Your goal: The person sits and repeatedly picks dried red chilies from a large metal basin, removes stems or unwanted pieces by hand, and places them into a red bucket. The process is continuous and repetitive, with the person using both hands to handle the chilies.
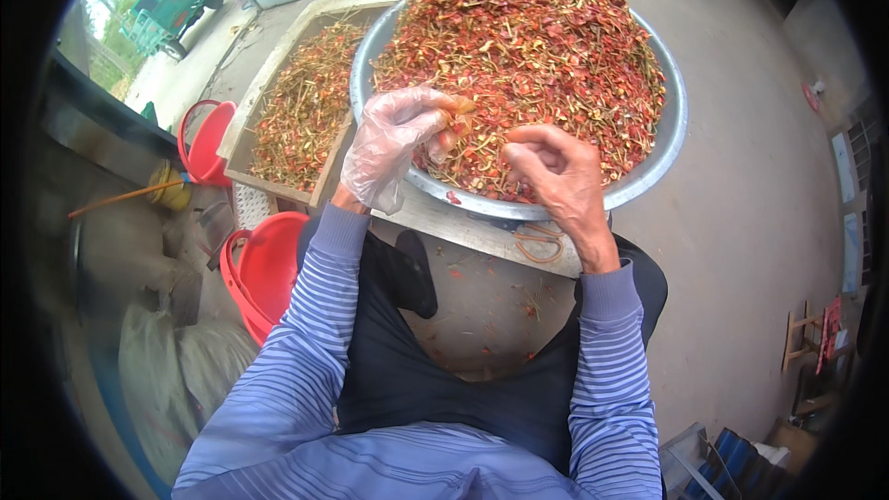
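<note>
A wide metal basin [672, 132] stands before me, heaped with chopped dried red chillies and stems [528, 48]. Over its near left part is my left hand [399, 135], in a clear plastic glove with orange-stained fingertips. Its thumb and fingers are drawn together, and whether a scrap sits between them is unclear. My right hand [573, 184] is bare and curled above the near rim, thumb close to the index finger; its grip is partly hidden. Below the basin's rim, orange-handled scissors [540, 242] rest on a pale board [444, 226], their blades out of sight.
To the left, a wooden-framed tray [260, 101] holds more chilli and stem pieces. Red plastic baskets [274, 271] [212, 146] stand beside it. A pale sack [163, 368] lies at lower left. Outside the doorway is a green cargo vehicle [173, 7]. Scraps dot the floor [486, 319] between my legs.
</note>
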`<state>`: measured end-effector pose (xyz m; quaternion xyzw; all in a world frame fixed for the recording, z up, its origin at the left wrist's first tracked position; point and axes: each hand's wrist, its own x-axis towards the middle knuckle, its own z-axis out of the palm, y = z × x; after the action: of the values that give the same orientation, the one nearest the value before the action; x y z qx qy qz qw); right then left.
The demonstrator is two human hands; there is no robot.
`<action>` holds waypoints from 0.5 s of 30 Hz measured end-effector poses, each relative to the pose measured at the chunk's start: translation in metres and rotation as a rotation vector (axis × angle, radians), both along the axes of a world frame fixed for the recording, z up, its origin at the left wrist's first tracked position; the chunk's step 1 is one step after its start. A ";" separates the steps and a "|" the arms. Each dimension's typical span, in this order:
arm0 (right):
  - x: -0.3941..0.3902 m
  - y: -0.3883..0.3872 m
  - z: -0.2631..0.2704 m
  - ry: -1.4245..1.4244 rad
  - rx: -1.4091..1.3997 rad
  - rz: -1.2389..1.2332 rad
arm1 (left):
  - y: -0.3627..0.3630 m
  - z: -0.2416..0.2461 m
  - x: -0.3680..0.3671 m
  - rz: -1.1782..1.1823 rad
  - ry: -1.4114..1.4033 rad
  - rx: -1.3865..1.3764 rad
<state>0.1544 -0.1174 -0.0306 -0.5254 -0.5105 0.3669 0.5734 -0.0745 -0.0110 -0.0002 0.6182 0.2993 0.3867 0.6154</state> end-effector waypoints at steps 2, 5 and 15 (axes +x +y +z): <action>-0.006 0.001 -0.003 0.003 0.037 0.034 | -0.005 -0.001 0.008 -0.033 0.016 -0.046; -0.010 0.000 -0.006 0.004 0.013 0.074 | -0.007 -0.003 0.016 -0.077 0.046 -0.009; -0.005 -0.002 -0.008 -0.005 0.004 0.101 | -0.009 -0.003 0.017 -0.092 0.042 0.034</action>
<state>0.1495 -0.1190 -0.0386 -0.4987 -0.5387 0.3930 0.5537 -0.0577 -0.0205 -0.0032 0.6497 0.2767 0.3503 0.6154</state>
